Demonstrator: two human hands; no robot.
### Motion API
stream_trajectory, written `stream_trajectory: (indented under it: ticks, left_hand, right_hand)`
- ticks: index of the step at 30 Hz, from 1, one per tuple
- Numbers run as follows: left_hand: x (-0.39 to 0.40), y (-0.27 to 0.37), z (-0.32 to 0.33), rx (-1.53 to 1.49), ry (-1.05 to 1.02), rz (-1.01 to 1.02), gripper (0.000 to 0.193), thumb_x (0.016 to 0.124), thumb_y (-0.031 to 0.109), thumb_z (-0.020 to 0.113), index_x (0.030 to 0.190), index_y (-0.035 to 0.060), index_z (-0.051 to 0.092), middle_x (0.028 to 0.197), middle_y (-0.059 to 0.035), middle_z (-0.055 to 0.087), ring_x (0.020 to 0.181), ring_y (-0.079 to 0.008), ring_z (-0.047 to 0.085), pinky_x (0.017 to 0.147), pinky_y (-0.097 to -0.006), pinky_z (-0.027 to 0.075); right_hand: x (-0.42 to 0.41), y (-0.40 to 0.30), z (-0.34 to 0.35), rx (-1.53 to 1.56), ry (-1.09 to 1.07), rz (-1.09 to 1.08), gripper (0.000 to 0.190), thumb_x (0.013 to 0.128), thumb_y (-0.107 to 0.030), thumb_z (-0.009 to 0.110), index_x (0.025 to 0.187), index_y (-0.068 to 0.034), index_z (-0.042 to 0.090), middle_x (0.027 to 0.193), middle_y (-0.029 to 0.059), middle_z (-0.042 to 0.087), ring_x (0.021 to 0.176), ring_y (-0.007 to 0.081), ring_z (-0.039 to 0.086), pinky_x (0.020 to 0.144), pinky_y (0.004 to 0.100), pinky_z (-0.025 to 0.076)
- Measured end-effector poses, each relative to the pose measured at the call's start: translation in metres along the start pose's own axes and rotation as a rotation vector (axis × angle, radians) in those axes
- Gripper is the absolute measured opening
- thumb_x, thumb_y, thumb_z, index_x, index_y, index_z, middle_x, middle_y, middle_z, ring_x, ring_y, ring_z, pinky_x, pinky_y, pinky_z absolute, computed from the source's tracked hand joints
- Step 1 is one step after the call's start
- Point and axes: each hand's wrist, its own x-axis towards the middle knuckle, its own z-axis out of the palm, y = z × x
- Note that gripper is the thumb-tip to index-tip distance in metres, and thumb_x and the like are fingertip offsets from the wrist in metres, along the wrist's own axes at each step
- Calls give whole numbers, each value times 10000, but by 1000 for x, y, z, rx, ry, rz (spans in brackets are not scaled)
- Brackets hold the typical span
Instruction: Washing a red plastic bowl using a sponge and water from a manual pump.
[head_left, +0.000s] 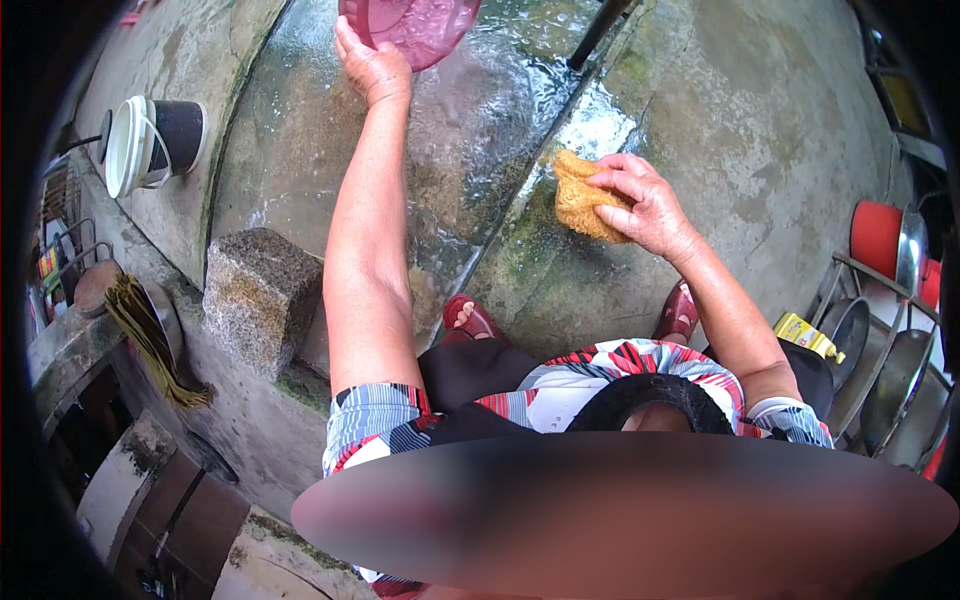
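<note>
My left hand (379, 71) grips the rim of a pink translucent plastic basin (420, 34) at the top of the view. The basin is tilted, and its far part is cut off by the frame. In my right hand (641, 202) is a yellow-brown scrubbing pad (589, 196), pinched between thumb and fingers over the floor. Pad and basin are well apart. Below them the concrete floor (450, 165) is wet and shiny, with water spread along a narrow groove.
A white bucket (135, 146) lies near a dark container at left. A rough stone block (259, 300) sits beside my left arm. At right are a metal rack (885, 277) with pans, a yellow bottle (806, 337) and a red pot (874, 240). A dark pole (600, 34) stands ahead.
</note>
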Motion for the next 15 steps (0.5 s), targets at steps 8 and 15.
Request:
stream_trajectory:
  ticks: [8, 15]
  left_hand:
    - [-9, -1, 70, -871, -176, -1128, 600, 813, -124, 516, 1363, 112, 468, 1243, -147, 580, 1070, -328, 622, 888, -577, 558]
    - [-57, -39, 102, -1143, -282, -1534, 541, 892, -65, 531, 1387, 120, 415, 1308, -204, 518, 1036, -469, 617, 788, -742, 527]
  right_hand:
    - [-23, -26, -62, 145, 97, 131, 319, 785, -83, 729, 1102, -65, 698, 1205, 105, 617, 1145, 252, 600, 992, 345, 466]
    - [-44, -32, -145, 233, 293, 288, 319, 824, -72, 721, 1132, -3, 677, 1253, 111, 612, 1213, 219, 557, 1061, 331, 405]
